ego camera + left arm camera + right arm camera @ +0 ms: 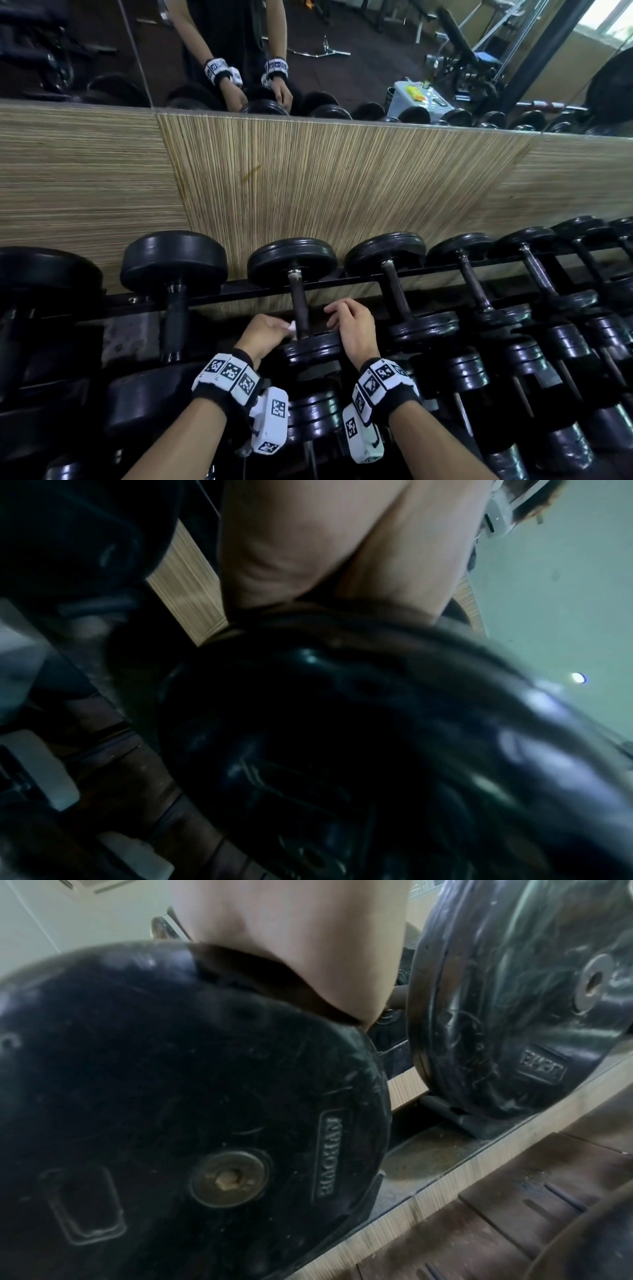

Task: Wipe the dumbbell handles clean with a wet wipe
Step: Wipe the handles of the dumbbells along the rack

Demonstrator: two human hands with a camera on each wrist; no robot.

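Observation:
A black dumbbell lies on the rack in the middle of the head view, its dark handle (297, 301) running away from me between a far plate (292, 262) and a near plate (313, 349). My left hand (266, 331) pinches a small white wet wipe (291, 327) against the handle's near end, from its left side. My right hand (350, 325) rests on the near plate just right of the handle, fingers loosely curled and holding nothing. Each wrist view shows only a palm, the left hand (308, 547) and the right hand (308, 934), above that near plate (171, 1069); the fingers are hidden there.
More black dumbbells sit close on both sides, one to the left (174, 308) and one to the right (397, 291), with a lower row below my wrists. A wood-grain wall panel (308, 178) stands right behind the rack, with a mirror (308, 51) above it.

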